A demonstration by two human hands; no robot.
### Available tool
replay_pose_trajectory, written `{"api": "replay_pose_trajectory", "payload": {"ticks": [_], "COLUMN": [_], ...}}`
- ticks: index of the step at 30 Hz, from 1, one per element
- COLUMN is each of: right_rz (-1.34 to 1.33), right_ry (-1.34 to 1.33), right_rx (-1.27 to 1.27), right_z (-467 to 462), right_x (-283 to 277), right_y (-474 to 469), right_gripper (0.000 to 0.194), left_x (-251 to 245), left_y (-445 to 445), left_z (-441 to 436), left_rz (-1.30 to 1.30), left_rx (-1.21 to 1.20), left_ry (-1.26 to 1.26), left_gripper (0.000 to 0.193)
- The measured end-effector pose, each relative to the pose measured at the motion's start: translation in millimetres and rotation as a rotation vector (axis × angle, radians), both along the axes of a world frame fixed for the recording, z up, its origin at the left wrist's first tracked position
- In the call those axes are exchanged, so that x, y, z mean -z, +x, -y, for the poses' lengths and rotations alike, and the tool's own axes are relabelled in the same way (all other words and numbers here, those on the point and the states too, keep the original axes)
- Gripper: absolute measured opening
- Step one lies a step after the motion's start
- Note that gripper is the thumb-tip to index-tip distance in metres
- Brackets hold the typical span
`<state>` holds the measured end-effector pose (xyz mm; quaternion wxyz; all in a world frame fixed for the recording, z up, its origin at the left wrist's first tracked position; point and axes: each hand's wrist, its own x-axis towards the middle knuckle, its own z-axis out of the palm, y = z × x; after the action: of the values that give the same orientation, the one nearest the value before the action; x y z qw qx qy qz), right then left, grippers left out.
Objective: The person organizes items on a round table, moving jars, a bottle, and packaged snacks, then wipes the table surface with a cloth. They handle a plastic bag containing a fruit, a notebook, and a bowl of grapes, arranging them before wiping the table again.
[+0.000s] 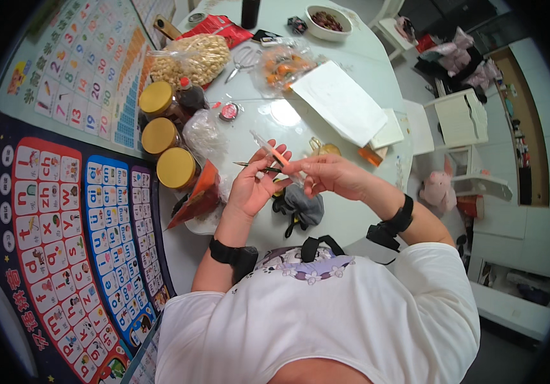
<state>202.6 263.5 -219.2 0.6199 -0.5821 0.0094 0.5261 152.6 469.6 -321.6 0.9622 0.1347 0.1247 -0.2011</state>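
In the middle of the head view, my left hand (252, 188) is palm up. A dark pencil (269, 169) with a sharpened tip lies between its thumb and fingers, the tip pointing left. My right hand (330, 174) is beside it and pinches a slim, pen-like item (271, 151), part clear and part orange. This item slants across the fingers of my left hand, above the pencil. Whether the left fingers also grip it cannot be told. Below the hands a grey pouch (306, 205) with black and yellow parts lies on the glossy table (265, 111).
Gold-lidded jars (175, 168), a dark bottle (192, 96) and a bag of puffed snacks (198, 57) stand at left. An orange-red packet (201, 194) leans near my left forearm. Scissors (241, 62), bagged orange fruit (282, 69), white sheets (342, 101) and a bowl (328, 24) lie beyond.
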Motion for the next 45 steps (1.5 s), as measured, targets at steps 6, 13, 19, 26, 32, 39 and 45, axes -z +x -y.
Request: {"api": "replay_pose_trajectory", "payload": {"ticks": [6,13,19,26,32,39,45], "right_rz": [-0.038,0.007,0.438,1.807,1.787,1.960,2.039], "right_ry": [0.023,-0.005,-0.079,-0.956,-0.874,-0.891,-0.905], "right_rx": [0.086,0.011,-0.103,-0.420,-0.326,0.552,0.545], "right_z": [32,78,160,215,217,310,342], "right_x": [36,47,63,139,145,49,8], "right_y": [-42,-42,1,88,123,154,72], "right_gripper": [0.040,0.035,0.032,0.058,0.024,0.016,0.019], "left_x": [11,31,42,27,7,4,15], "left_y": [-27,-33,-31,-48,-70,-69,-60], "left_z": [30,84,142,194,209,210,210], "left_rz": [-0.078,-0.094,-0.230,-0.303,-0.244,-0.228,-0.130], "left_rx": [0.144,0.126,-0.068,-0.210,-0.305,-0.255,-0.124], "left_ry": [0.107,0.064,-0.032,-0.066,-0.034,0.000,-0.036], "left_gripper": [0.049,0.041,0.020,0.017,0.016,0.019,0.022]}}
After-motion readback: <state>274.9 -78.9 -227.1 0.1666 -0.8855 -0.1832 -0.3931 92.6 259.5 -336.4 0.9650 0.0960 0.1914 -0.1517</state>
